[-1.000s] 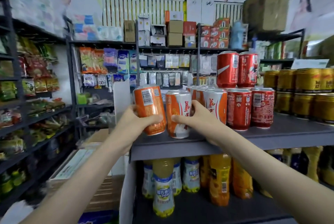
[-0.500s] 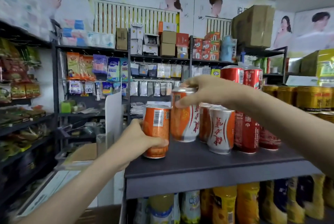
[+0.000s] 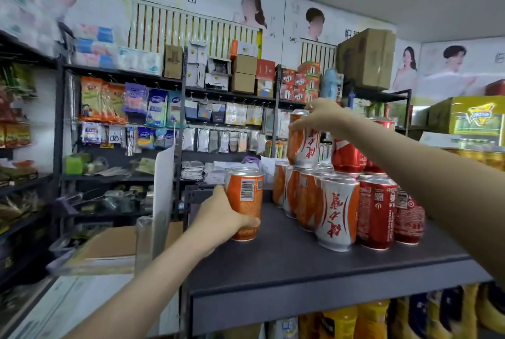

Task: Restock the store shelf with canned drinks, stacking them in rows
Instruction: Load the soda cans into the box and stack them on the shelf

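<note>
1. Left grip [image 3: 218, 218]: closed round the orange can [image 3: 247, 202], thumb laid across the lower front, fingers hidden behind the can. The can is held upright near the left edge of the shelf [image 3: 300, 265], approx. midway btw. front and rear edges. The barcode label is turned toward the camera. The base appears to rest on the shelf surface.

2. Right grip [image 3: 325, 116]: closed on the orange-and-white can [image 3: 306, 144], which is pinched from above at the rim. The can is held slightly tilted at second-tier level, over the rear end of the orange-and-white row [image 3: 338, 215]. Its base is level w/ the tops of the rear cans. Whether contact is made cannot be told.

3. Stock on shelf: the orange-and-white row is set front to rear, apart from the orange can, w/ bare shelf btw. them. Red cans [image 3: 375, 213] are placed just beside the row, on the side toward the right edge. An upper red can [image 3: 345, 157] is stacked on the lower tier, just right of the held can.

4. Other: gold cans [image 3: 489, 157] are seen further right, partly hidden by the right forearm. Bottles [image 3: 341, 322] are stored below the shelf's front edge. A cardboard box [image 3: 114, 243] is located left of the shelf, lower down.
</note>
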`<state>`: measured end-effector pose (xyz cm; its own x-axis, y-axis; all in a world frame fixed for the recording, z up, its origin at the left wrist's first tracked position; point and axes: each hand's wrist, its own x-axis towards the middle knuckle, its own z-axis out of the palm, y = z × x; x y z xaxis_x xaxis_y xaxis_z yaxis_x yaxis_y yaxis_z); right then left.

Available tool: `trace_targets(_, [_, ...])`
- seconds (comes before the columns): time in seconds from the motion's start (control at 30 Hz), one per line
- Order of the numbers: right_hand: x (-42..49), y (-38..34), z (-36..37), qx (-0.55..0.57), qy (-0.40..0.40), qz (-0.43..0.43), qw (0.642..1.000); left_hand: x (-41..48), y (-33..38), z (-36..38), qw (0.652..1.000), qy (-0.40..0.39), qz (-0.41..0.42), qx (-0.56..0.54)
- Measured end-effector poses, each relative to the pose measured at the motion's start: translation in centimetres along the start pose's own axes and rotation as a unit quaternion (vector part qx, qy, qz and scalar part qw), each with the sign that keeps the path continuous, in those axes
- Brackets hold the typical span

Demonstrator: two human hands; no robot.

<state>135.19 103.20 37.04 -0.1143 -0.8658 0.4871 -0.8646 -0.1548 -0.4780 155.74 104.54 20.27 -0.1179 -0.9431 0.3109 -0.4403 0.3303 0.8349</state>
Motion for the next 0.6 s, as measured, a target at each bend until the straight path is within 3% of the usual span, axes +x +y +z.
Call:
trace_targets(0.33, [2.7,0.2,1.5,-0.013,-0.012,0.036,0.999,0.7,-1.4,0.5,1.0,0.002,0.028,0.01])
trace_targets(0.6, [3.3,0.7,1.7,-0.123,-0.02,0.021,0.992,0.7,-1.4,0.4,0.999,-0.003,0.031,0.016])
